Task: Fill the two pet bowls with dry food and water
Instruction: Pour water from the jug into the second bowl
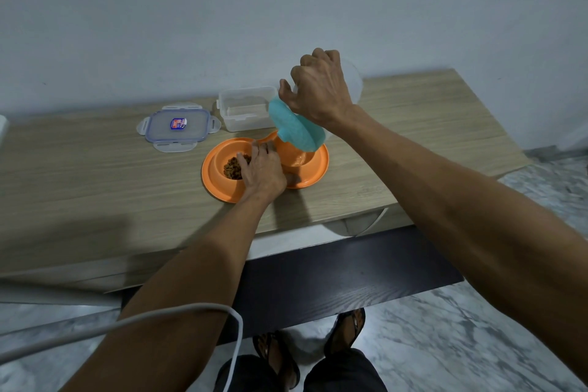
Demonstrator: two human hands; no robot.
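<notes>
An orange double pet dish [222,188] sits on the wooden table [95,175], and everything else is placed around it. Its left bowl holds a heap of brown dry food [233,168]; its right bowl [299,160] shows a wet glint that looks like water. The left hand [262,169] lies flat across the middle of the dish, fingers spread and pressing down, gripping nothing. Directly above the right bowl, the right hand [319,87] is closed around a clear jug [354,81] with a teal lid [294,127], tipped steeply toward the bowl. Just behind the dish stands an open clear plastic box [243,108], and to the left of the box, its lid [178,126] lies flat on the table.
</notes>
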